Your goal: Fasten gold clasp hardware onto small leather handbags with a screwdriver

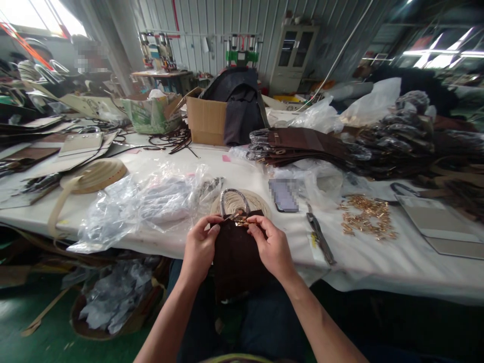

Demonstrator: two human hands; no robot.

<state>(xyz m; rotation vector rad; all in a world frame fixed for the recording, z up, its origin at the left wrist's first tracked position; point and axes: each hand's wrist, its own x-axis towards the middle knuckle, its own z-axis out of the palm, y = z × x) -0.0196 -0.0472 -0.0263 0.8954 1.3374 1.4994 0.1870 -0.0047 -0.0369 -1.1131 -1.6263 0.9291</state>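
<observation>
A dark brown bag (240,262) hangs over the table's front edge above the lap, its plastic-wrapped handle (235,193) standing up on a coil of beige cord (258,202). My left hand (200,246) pinches at the bag's top left, thumb against forefinger, on a thin piece too small to make out. At the top right my right hand (271,244) is closed on a small gold metal piece (242,219). Both hands nearly meet at the bag's upper edge.
Clear plastic bags (151,199) lie left, beside a webbing roll (94,176). A phone (284,195), pliers (320,238) and loose gold fittings (366,217) lie right. Behind are stacked brown bags (302,143) and a cardboard box (206,121).
</observation>
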